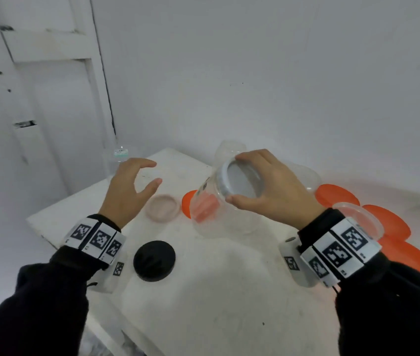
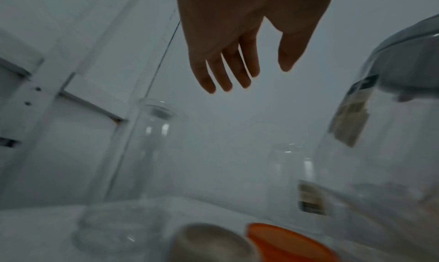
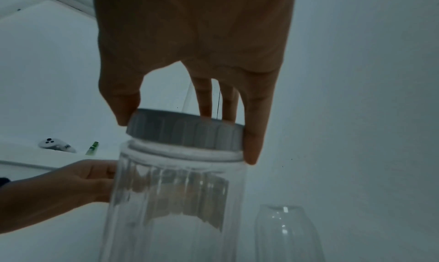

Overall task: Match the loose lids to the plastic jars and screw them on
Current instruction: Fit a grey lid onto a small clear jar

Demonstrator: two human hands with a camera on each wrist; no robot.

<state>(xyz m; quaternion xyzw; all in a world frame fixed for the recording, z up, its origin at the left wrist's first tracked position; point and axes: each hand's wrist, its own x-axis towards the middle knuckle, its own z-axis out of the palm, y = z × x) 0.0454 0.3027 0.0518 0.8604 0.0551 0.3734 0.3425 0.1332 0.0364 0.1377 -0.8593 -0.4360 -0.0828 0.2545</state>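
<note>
A clear ribbed plastic jar (image 1: 216,219) stands tilted on the white table (image 1: 229,291). A grey lid (image 1: 242,179) sits on its mouth. My right hand (image 1: 237,179) grips this lid from above, thumb on the near side and fingers round the far rim. The right wrist view shows the same grey lid (image 3: 185,132) on the jar (image 3: 173,200), with my right hand (image 3: 185,136) round its edge. My left hand (image 1: 149,173) hovers left of the jar, fingers spread and holding nothing. In the left wrist view the left hand (image 2: 256,78) is empty beside the jar (image 2: 380,144).
A pink lid (image 1: 162,208) and a black lid (image 1: 154,260) lie near the left hand. Orange lids (image 1: 337,195) crowd the right side, one orange lid (image 1: 186,204) behind the jar. Open clear jars (image 1: 229,150) stand at the back. The table edge (image 1: 49,227) is close on the left.
</note>
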